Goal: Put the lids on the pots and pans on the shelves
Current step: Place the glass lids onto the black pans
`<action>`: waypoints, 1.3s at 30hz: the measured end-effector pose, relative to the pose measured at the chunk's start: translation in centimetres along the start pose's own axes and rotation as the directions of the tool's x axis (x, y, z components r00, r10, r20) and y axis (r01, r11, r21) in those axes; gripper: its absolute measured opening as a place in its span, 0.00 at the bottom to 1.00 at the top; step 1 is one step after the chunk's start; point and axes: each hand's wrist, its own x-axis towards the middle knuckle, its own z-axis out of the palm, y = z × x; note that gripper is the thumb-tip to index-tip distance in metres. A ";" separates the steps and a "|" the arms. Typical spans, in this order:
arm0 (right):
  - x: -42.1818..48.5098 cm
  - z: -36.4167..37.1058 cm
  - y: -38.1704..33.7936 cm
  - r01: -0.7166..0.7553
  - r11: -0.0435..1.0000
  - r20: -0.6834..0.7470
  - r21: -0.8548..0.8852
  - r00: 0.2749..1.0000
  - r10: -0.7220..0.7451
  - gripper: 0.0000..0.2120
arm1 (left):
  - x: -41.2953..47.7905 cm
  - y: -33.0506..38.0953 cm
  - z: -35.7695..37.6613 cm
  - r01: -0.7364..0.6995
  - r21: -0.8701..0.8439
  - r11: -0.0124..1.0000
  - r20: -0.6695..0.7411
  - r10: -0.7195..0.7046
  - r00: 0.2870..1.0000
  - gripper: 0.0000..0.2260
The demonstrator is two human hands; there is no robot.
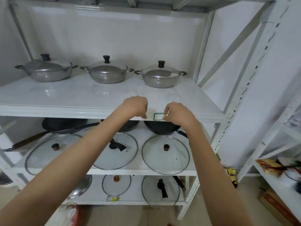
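Note:
Three steel pots (47, 71) (106, 74) (161, 77) stand on the top shelf (65, 97), each with its lid on. On the middle shelf, dark pans (65, 125) (161, 128) sit at the back without lids. Three glass lids (48, 154) (120, 152) (165, 155) lie flat in front of them. My left hand (136, 106) rests with curled fingers on the top shelf's front edge. My right hand (177, 113) pinches the right edge of a green-bordered label (158, 116) on that edge.
The bottom shelf holds a steel lid (81, 186) and two glass lids (116, 185) (160, 188). A second white rack (268, 144) with packets stands at the right. A cardboard box (276, 207) lies on the floor beneath it.

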 end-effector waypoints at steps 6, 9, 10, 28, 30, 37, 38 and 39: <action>-4.1 4.2 2.1 -0.026 1.000 0.080 -0.010 0.996 0.027 0.12 | -2.8 0.2 6.0 -0.009 -0.027 1.000 0.098 0.012 0.995 0.16; -4.9 7.4 4.2 -0.039 0.999 0.102 -0.001 0.994 0.039 0.11 | -2.5 -0.4 9.8 0.000 -0.040 0.999 0.117 0.004 0.993 0.17; -5.0 8.4 4.9 -0.051 0.999 0.120 0.003 0.991 0.050 0.11 | -2.3 -0.6 11.1 0.005 -0.042 0.999 0.119 0.000 0.993 0.17; 7.1 33.5 18.9 -0.043 0.994 -0.105 -0.099 0.994 0.032 0.10 | 9.9 -12.7 30.9 0.173 0.129 0.976 0.015 -0.177 0.984 0.18; 9.3 35.1 19.1 -0.052 0.997 -0.115 -0.062 0.992 0.044 0.11 | 11.9 -13.5 32.1 0.158 0.142 0.977 0.016 -0.162 0.987 0.19; 15.5 36.9 16.4 -0.074 0.991 -0.067 -0.109 0.995 0.067 0.08 | 15.7 -17.1 32.5 0.164 0.099 0.981 0.055 -0.170 0.984 0.20; 16.4 36.7 16.5 -0.076 0.988 -0.077 -0.132 0.995 0.066 0.08 | 16.3 -18.0 32.3 0.168 0.090 0.982 0.062 -0.174 0.983 0.21; 17.0 36.4 16.7 -0.075 0.983 -0.077 -0.167 0.995 0.063 0.09 | 16.6 -18.7 32.1 0.176 0.067 0.982 0.077 -0.181 0.980 0.23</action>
